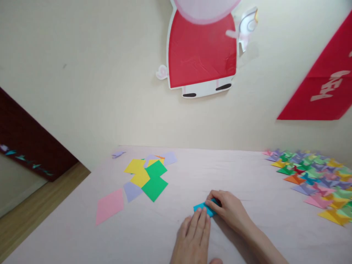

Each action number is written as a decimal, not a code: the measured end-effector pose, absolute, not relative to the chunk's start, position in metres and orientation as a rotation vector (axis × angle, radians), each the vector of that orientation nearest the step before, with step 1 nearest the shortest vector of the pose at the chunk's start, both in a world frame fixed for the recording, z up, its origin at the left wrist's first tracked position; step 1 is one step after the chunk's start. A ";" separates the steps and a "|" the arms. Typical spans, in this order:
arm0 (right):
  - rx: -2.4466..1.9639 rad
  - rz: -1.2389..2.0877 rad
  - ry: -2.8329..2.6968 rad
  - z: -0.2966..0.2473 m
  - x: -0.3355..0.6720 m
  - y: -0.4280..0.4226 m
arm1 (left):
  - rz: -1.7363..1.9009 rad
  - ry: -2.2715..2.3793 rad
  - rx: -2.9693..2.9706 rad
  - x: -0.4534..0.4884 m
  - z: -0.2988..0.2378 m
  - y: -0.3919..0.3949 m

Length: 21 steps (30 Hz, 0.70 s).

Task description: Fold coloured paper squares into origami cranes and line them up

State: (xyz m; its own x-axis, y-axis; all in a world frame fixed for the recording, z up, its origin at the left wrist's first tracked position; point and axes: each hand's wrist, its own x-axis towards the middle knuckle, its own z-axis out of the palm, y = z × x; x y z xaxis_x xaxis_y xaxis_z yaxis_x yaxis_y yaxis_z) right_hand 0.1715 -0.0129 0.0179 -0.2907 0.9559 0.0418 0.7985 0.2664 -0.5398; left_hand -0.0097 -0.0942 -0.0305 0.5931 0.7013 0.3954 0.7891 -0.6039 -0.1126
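Observation:
A folded piece of blue paper (198, 207) lies on the table in front of me. My left hand (193, 234) rests flat on it, fingers stretched out over its near edge. At the paper's right end, my right hand (226, 207) pinches it between thumb and bent fingers. That end is partly hidden under the right hand's fingers.
Loose square sheets, among them a pink sheet (110, 206), a green sheet (155, 188) and a yellow sheet (134, 166), lie to the left. Many folded paper figures (316, 176) stand in rows at right. Behind the pale tabletop (143, 238) rises a wall (110, 91).

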 end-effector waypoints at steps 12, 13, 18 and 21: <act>-1.678 0.615 -2.179 0.014 0.168 -0.013 | -0.465 -1.152 -2.517 -0.015 -0.042 -0.090; -1.683 0.615 -2.181 0.014 0.168 -0.014 | -0.469 -1.171 -2.521 -0.014 -0.041 -0.090; -1.723 0.623 -2.197 0.016 0.167 -0.014 | -0.570 -1.253 -2.475 -0.008 -0.040 -0.092; -1.736 0.615 -2.196 0.018 0.166 -0.015 | -0.583 -1.262 -2.447 -0.006 -0.037 -0.093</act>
State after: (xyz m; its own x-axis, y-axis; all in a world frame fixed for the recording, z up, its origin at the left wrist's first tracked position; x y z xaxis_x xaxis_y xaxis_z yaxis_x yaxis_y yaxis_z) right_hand 0.1657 -0.0148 0.0177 -0.2421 0.9691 -0.0467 0.8524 0.1895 -0.4874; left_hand -0.0062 -0.0926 -0.0367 0.5247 0.6926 0.4950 0.8258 -0.5553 -0.0984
